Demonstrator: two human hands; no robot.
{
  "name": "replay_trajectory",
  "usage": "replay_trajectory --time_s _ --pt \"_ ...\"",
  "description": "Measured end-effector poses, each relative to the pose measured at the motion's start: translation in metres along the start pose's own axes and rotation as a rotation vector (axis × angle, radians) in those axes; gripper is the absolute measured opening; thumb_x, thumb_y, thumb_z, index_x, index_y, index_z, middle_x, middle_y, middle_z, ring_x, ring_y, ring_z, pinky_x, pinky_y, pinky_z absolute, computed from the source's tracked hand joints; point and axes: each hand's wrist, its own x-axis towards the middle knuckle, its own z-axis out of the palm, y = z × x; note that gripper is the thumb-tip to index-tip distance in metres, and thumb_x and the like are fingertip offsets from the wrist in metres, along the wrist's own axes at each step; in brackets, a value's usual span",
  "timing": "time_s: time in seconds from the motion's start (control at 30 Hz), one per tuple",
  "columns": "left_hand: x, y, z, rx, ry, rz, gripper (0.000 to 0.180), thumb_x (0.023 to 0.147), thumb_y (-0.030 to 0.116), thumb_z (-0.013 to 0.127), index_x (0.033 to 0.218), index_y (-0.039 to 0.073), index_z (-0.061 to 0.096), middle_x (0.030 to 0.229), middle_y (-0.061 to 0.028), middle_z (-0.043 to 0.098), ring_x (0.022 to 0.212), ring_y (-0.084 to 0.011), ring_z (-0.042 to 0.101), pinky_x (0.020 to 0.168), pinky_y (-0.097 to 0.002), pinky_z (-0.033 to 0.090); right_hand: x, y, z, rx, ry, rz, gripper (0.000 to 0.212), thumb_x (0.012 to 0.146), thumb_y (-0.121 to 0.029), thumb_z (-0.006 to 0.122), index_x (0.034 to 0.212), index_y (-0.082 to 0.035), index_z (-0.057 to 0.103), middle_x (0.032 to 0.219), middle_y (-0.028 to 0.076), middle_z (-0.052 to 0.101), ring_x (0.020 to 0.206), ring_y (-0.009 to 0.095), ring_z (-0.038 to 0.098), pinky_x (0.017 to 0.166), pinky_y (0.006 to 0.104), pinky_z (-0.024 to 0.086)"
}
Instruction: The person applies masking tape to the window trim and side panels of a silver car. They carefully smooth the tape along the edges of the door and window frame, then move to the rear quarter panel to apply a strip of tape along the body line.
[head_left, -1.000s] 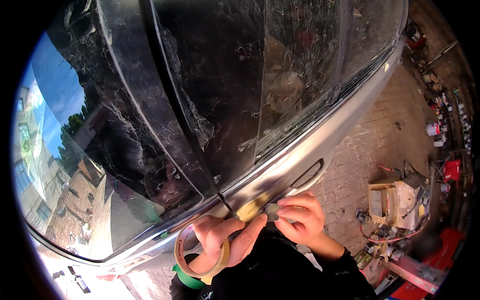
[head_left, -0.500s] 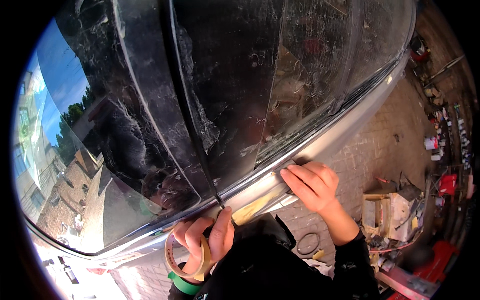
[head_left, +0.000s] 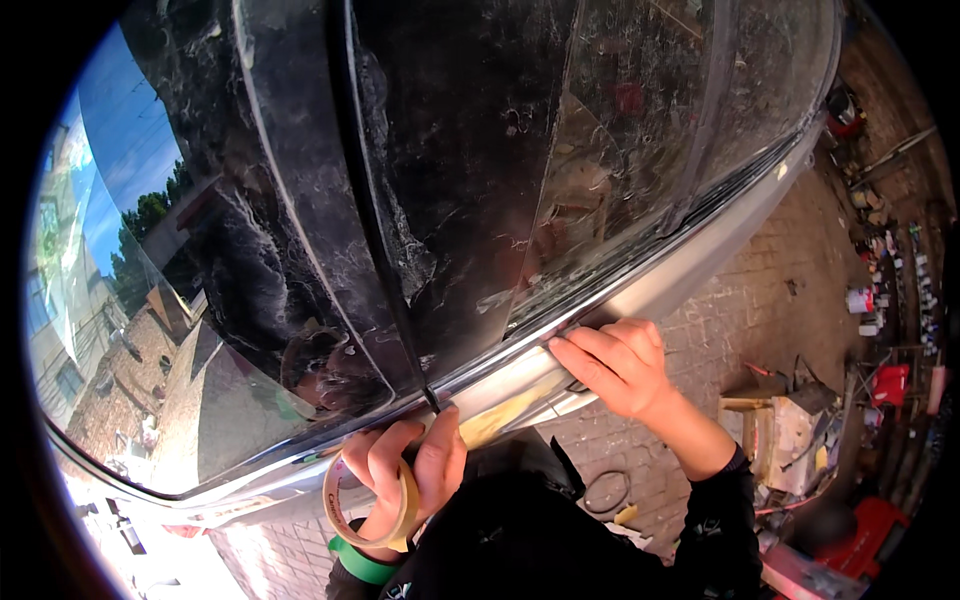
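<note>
The left hand (head_left: 405, 465) is at the lower edge of the car window (head_left: 460, 170), its fingers half curled, with a roll of tan tape (head_left: 409, 508) looped around it like a loose bracelet; its raised fingertip is at the lower end of the black strip (head_left: 362, 200) that divides the glass; whether the tips pinch anything, I cannot tell; a green band (head_left: 362, 567) circles the wrist. The right hand (head_left: 620, 370) is farther along the silver door panel (head_left: 690, 275), its fingers bent and close together, the tips against the panel just below the bright trim (head_left: 492, 357); whether a thin piece lies under them, I cannot tell. Between the 2 hands a yellowish patch (head_left: 505, 412) shows on the panel; beyond the car, on the paved ground (head_left: 745, 315), a worn box (head_left: 795, 440) stands near a red object (head_left: 890, 385).
</note>
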Motion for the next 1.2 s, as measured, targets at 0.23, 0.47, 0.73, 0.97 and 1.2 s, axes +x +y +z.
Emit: replay_trajectory --time_s 0.23,0.47,0.73,0.97,1.2 --pt "0.003 0.002 -0.001 -0.019 -0.005 -0.008 0.029 0.072 0.008 0.082 0.098 0.02 0.077 0.103 -0.0036 0.052 0.098 -0.0274 0.051 0.083 -0.0378 0.047 -0.003 0.011 0.002 -0.03 0.038 -0.059 0.031 0.076 -0.012 0.072 0.106 -0.008 0.077 0.103 0.0 0.07 0.084 0.015 0.055 0.08 0.0284 0.044" --pt "0.002 0.003 0.001 -0.024 -0.005 -0.001 0.029 0.072 0.007 0.081 0.097 0.02 0.077 0.102 -0.0039 0.052 0.096 -0.0273 0.051 0.082 -0.0376 0.046 -0.004 0.009 0.005 -0.02 0.053 -0.066 0.03 0.075 -0.011 0.074 0.104 -0.008 0.078 0.103 -0.001 0.07 0.084 0.014 0.054 0.081 0.0269 0.044" --pt "0.002 0.0 0.003 -0.015 0.008 0.004 0.029 0.071 0.008 0.081 0.097 0.02 0.077 0.101 -0.0039 0.052 0.095 -0.0267 0.051 0.082 -0.0371 0.046 -0.001 0.011 0.009 -0.01 0.076 -0.1 0.027 0.074 -0.012 0.075 0.102 -0.01 0.078 0.102 -0.003 0.07 0.086 0.013 0.055 0.079 0.0256 0.044" --pt "0.001 -0.001 0.005 -0.002 0.044 0.029 0.029 0.07 0.01 0.082 0.096 0.021 0.078 0.101 -0.0036 0.051 0.095 -0.0256 0.05 0.083 -0.0366 0.046 0.0 0.005 0.01 -0.005 0.016 -0.147 0.028 0.074 -0.012 0.076 0.101 -0.011 0.078 0.103 -0.003 0.07 0.085 0.013 0.054 0.078 0.0257 0.044" --pt "0.002 -0.001 0.002 0.015 0.033 0.031 0.03 0.069 0.009 0.082 0.096 0.021 0.078 0.102 -0.003 0.051 0.097 -0.025 0.05 0.085 -0.0359 0.045 0.0 0.008 0.01 -0.029 0.052 -0.109 0.027 0.076 -0.012 0.073 0.103 -0.012 0.078 0.105 -0.003 0.069 0.087 0.013 0.053 0.08 0.0255 0.042"
